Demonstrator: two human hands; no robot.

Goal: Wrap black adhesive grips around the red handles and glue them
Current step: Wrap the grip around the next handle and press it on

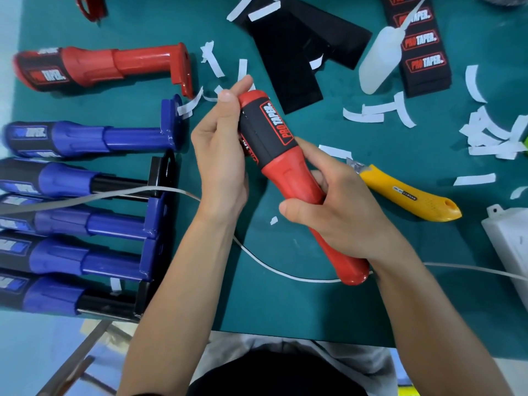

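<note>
While aloft, red handle over mat

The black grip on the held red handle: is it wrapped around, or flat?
Wrapped. The black grip curves around the red handle, its seam beside the left hand.

Bright, even light; soft focus, edges bent by wide-angle distortion.
</note>
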